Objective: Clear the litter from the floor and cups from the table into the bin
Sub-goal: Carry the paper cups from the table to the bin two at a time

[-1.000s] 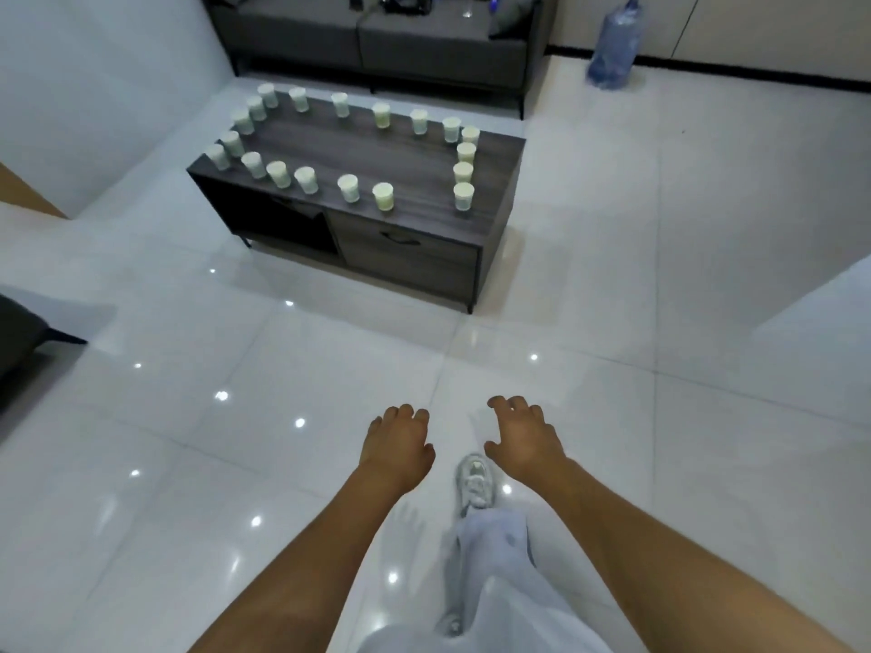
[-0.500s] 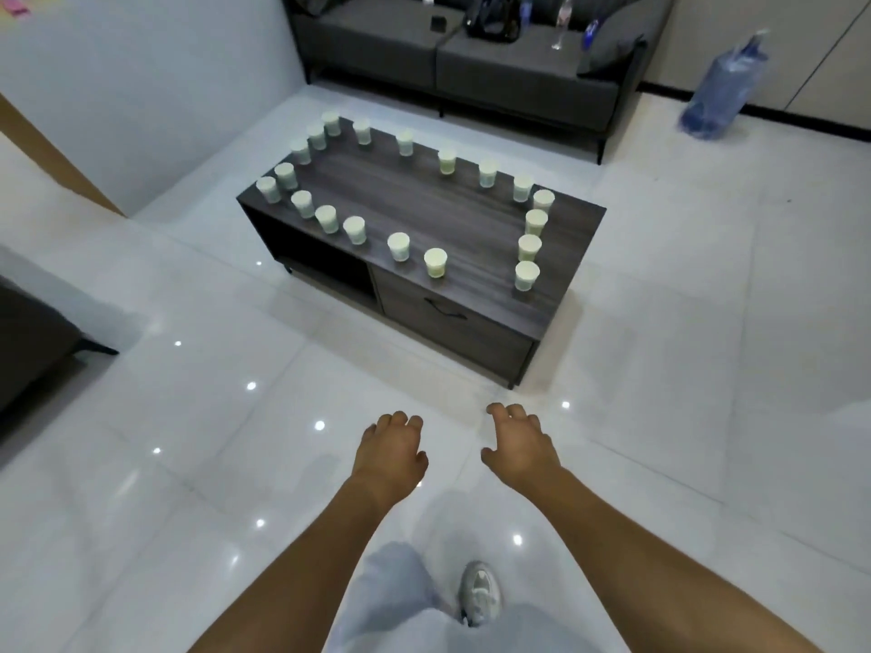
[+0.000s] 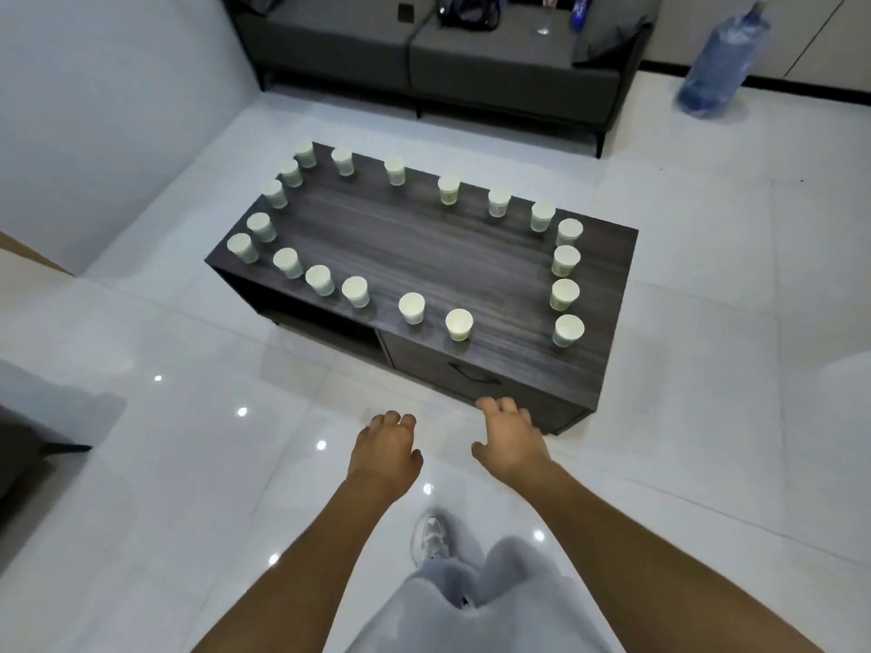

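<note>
The left hand [image 3: 384, 452] and the right hand [image 3: 511, 443] both reach forward and down over the glossy white tiled floor [image 3: 188, 417], fingers loosely curled and relaxed, grasping nothing. The two hands are apart from each other, with the right one just short of the near corner of the desk [image 3: 424, 247] and the left one a little further from it. Below them a grey trouser leg [image 3: 471, 600] and a pale sneaker [image 3: 431, 539] show. The dark wood desk has an open shelf on its near left and a drawer with a dark handle [image 3: 473, 373] on its near right. The white paper cups [image 3: 458, 324] stand upright on its top, ranged along its edges in a ring, none touching a hand. Behind the desk is a grey sofa [image 3: 471, 68] with a few small items on its seat, and a blue water jug [image 3: 721, 73] stands on the floor at far right
</note>
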Demonstrator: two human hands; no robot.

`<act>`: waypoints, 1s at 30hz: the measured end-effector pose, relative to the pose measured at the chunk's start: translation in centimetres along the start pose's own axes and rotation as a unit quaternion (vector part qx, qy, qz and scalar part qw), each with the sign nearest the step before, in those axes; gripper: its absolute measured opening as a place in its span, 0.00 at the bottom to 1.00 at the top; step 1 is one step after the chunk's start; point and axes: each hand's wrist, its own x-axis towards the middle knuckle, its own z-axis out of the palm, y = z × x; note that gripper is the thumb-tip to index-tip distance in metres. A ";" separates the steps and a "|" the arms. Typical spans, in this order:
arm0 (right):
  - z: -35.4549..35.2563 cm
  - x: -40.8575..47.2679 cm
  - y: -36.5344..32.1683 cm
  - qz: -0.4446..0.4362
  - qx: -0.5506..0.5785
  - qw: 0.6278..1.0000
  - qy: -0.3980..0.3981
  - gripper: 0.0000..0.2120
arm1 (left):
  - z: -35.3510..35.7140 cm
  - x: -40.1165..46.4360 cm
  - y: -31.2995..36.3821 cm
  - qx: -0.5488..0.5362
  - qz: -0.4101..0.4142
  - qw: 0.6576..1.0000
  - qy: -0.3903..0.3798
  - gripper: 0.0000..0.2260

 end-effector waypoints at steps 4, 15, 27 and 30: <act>-1.2 4.4 -2.2 0.014 0.018 1.000 -0.017 0.29 | -2.2 5.2 -1.8 0.002 0.010 0.999 -0.031 0.20; -5.9 20.3 -0.8 0.084 0.023 0.992 -0.086 0.29 | -6.7 22.3 -2.7 0.001 0.008 0.998 -0.068 0.21; -4.2 34.3 0.4 0.121 0.041 0.985 -0.116 0.32 | -4.2 37.9 -5.0 0.017 0.006 0.994 -0.109 0.21; -1.9 37.0 0.4 0.107 0.060 0.985 -0.119 0.36 | -2.2 41.0 -5.9 0.044 0.018 0.994 -0.103 0.26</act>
